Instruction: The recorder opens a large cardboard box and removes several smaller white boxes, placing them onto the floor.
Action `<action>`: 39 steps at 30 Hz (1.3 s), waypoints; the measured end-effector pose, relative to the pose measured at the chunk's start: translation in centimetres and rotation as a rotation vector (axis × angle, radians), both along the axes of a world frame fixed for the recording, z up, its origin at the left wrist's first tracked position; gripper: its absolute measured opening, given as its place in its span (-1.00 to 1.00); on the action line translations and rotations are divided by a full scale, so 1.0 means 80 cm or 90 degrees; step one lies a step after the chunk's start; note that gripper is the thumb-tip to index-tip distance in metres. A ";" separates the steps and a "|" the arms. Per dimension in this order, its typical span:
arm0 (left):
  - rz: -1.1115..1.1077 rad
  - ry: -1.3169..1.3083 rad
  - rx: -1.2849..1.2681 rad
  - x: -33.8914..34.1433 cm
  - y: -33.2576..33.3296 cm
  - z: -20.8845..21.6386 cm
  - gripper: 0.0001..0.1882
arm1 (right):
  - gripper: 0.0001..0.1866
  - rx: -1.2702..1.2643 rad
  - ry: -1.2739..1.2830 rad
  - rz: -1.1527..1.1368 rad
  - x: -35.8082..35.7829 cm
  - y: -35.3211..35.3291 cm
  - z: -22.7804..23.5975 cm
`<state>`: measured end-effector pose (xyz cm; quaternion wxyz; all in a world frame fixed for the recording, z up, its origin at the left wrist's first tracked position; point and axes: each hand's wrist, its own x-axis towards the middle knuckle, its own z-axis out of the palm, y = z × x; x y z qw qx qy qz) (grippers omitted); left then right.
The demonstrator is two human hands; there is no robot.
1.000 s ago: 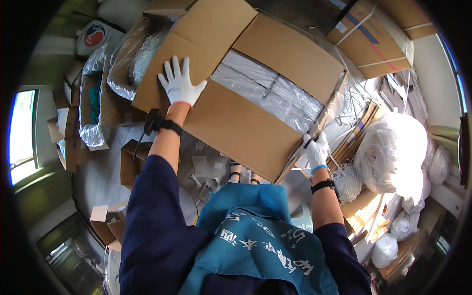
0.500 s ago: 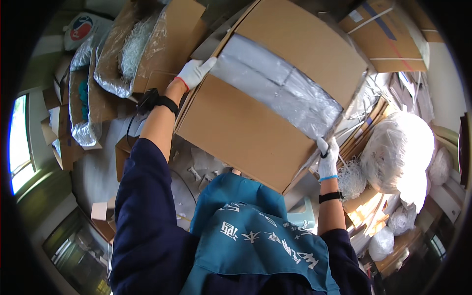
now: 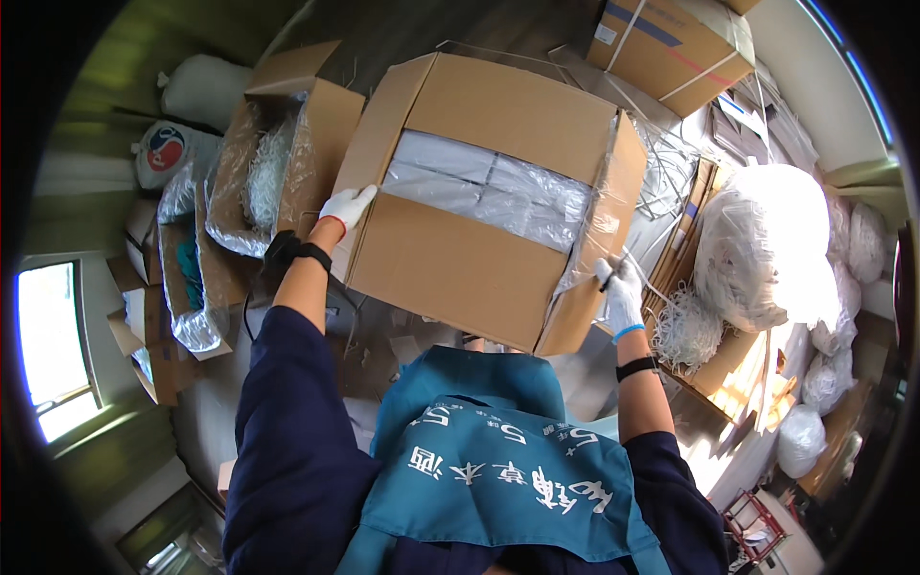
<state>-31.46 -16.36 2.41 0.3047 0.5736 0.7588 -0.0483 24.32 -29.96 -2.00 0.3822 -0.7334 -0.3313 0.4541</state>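
Observation:
A large cardboard box [image 3: 460, 268] is in front of me, its two long top flaps folded inward with a gap between them. Through the gap show white packs under clear plastic film [image 3: 537, 203]. Both narrow side flaps stand outward. My left hand [image 3: 348, 207], in a white glove, is closed on the box's left edge, thumb over the cardboard. Also gloved, my right hand [image 3: 623, 292] has its curled fingers at the outer edge of the right side flap [image 3: 609, 225]. A small dark thing or band shows at those fingers; its kind is unclear.
Film-lined open cartons [image 3: 321, 144] stand at left, one with shredded filler [image 3: 266, 182]. On the right are a big bag of white plastic [image 3: 757, 249], tangled white strapping [image 3: 686, 331] and flattened cardboard [image 3: 685, 230]. A strapped carton [image 3: 671, 48] is at the far right.
The box has turned more level and sits lower and farther from me. Its side flaps now spread outward. Both hands have moved down in view, the right to the flap's outer edge.

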 end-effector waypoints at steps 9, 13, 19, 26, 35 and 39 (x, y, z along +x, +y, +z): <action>0.643 -0.774 0.065 0.081 0.115 -0.036 -0.55 | -0.68 0.123 0.152 -0.175 -0.048 -0.012 0.140; 0.967 -0.889 0.142 0.118 0.162 -0.070 -0.79 | -0.73 0.156 0.081 -0.008 -0.110 -0.005 0.146; 0.628 -0.969 0.214 0.144 0.190 0.011 -0.74 | -0.48 0.200 -0.256 0.174 -0.172 0.028 0.092; -0.081 -0.235 0.599 0.168 0.284 0.067 -0.28 | -0.29 0.409 -0.746 0.219 -0.156 0.192 0.118; -0.330 0.255 0.484 0.245 0.407 0.038 -0.05 | -0.17 0.115 -0.658 0.010 -0.114 0.207 0.018; -0.448 0.137 0.354 0.248 0.453 -0.007 -0.03 | -0.19 0.044 -0.586 -0.006 -0.119 0.214 0.019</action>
